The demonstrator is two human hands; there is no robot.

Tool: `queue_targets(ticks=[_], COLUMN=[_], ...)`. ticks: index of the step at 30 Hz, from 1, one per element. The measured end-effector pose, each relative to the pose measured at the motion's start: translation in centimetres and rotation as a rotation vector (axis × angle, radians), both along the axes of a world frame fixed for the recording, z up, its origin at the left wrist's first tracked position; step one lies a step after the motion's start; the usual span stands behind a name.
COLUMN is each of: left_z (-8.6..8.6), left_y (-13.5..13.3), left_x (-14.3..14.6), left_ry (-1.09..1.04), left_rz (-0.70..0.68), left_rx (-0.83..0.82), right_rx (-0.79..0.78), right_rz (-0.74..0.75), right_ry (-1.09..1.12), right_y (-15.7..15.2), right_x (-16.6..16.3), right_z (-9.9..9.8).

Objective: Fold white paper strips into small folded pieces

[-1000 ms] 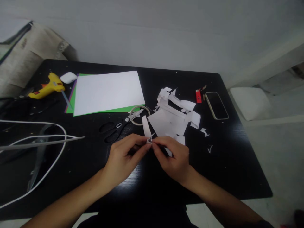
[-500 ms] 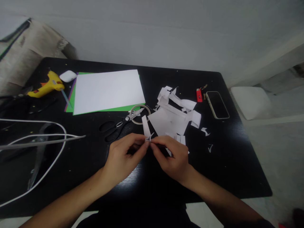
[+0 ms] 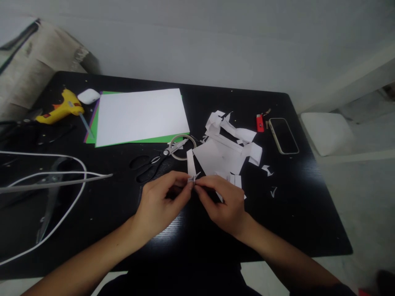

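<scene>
Between my fingertips is a small folded piece of white paper (image 3: 193, 178) with pointed ends sticking up. My left hand (image 3: 163, 197) pinches it from the left, thumb and forefinger closed. From the right, my right hand (image 3: 222, 201) pinches it too, and the fingertips of both hands nearly meet. A white paper strip (image 3: 191, 161) stands out just beyond the fingers; whether it joins the folded piece I cannot tell. Black-handled scissors (image 3: 154, 161) lie beyond my left hand, their blades across a roll of tape (image 3: 194, 144). White paper scraps (image 3: 220, 156) spread beyond my right hand.
White sheets (image 3: 140, 117) lie over green paper at the back left, beside a yellow glue gun (image 3: 63, 109) and a white case (image 3: 89, 96). White cables (image 3: 78, 193) loop at the left. A red lighter (image 3: 259, 123) and a phone (image 3: 284, 135) lie at the right.
Both hands keep nearly the same pinch on the paper. The folded piece shows slightly more above the fingertips, and the view has shifted a little.
</scene>
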State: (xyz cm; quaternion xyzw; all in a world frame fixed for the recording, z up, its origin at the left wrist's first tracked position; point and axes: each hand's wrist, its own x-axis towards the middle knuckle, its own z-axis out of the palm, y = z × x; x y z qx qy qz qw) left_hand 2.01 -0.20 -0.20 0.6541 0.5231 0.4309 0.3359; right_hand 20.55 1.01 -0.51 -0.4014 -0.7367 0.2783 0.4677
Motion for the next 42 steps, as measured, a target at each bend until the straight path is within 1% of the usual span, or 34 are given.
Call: queue_targets(ticks=[4, 10, 18, 26, 32, 37, 42], left_z=[0.0, 0.1, 0.3, 0.1, 0.3, 0.1, 0.1], left_y=[0.0, 0.1, -0.1, 0.0, 0.2, 0.1, 0.1], left_x=[-0.1, 0.0, -0.1, -0.1, -0.2, -0.1, 0.0], left_ry=[-0.003, -0.005, 0.002, 0.018, 0.014, 0.019, 0.013], left_rz=[-0.003, -0.012, -0.014, 0.004, 0.008, 0.005, 0.007], left_rx=[-0.002, -0.044, -0.046, -0.031, -0.037, -0.051, -0.052], right_rx=[0.012, -0.04, -0.009, 0.014, 0.026, 0.051, 0.08], right_rz=[0.023, 0.036, 0.038, 0.057, 0.075, 0.066, 0.047], right_ry=[-0.002, -0.015, -0.019, -0.033, -0.06, -0.079, -0.111], right_y=[0.1, -0.1, 0.0, 0.1, 0.1, 0.2, 0.2], right_x=[0.1, 0.3, 0.3, 0.4, 0.5, 0.5, 0.6], right_z=[-0.2, -0.5, -0.8, -0.8, -1.4, -1.8, -1.7])
